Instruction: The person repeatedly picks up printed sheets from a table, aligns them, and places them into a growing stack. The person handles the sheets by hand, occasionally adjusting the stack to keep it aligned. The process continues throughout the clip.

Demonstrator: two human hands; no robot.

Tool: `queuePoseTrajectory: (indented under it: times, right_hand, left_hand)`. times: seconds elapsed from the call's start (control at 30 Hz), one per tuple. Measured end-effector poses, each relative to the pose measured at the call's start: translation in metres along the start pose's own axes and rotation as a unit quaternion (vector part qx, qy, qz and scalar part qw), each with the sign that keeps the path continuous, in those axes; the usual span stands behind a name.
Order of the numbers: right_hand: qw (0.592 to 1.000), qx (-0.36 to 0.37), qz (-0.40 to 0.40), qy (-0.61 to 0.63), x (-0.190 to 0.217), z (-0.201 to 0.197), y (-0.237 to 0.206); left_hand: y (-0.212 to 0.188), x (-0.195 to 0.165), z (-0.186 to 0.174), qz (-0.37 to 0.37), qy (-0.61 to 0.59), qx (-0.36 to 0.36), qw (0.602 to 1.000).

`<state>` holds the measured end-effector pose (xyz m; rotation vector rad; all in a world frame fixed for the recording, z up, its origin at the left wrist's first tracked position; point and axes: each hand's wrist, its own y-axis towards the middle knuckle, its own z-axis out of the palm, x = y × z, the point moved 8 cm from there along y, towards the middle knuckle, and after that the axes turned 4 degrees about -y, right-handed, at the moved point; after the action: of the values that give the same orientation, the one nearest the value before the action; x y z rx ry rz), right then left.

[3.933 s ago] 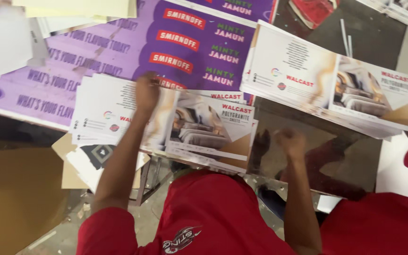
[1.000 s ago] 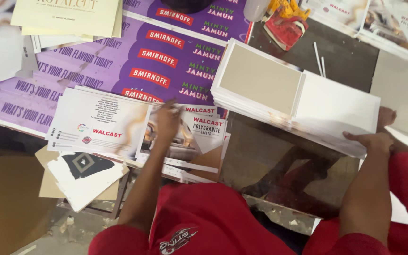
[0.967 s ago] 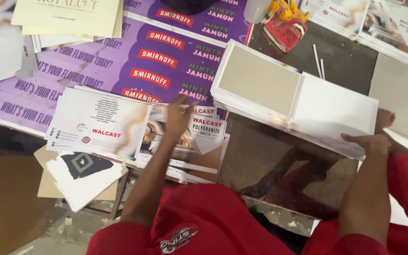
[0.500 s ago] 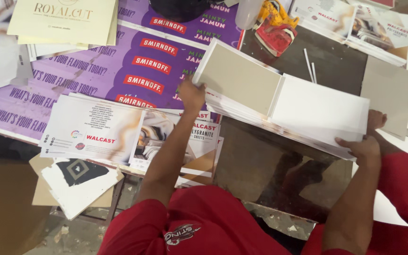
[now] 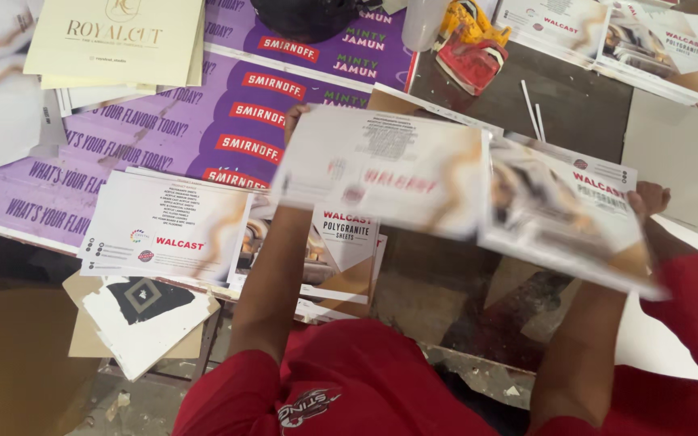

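Over the worktable (image 5: 583, 105), both hands' grip holds the open folder (image 5: 462, 194) by its ends.

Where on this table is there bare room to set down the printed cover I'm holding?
One bare patch: dark tabletop between the red-and-yellow tool and the grey board, apart from two white sticks. The left side is crowded: purple posters, stacked brochures. Both hands grip the cover.
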<state>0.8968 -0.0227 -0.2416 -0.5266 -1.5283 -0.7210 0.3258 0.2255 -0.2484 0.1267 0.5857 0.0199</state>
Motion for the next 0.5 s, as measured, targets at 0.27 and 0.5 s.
queuePoseTrajectory:
  times: [0.27, 0.5]
  right_hand:
    - [0.994, 0.070, 0.073, -0.030, -0.037, 0.021, -0.052]
    - [0.977, 0.192, 0.089, 0.013, -0.044, 0.021, -0.073]
  left_hand:
    - [-0.039, -0.042, -0.047, -0.058, -0.057, 0.018, 0.996]
    - [-0.112, -0.113, -0.106, -0.250, 0.430, 0.063, 0.866]
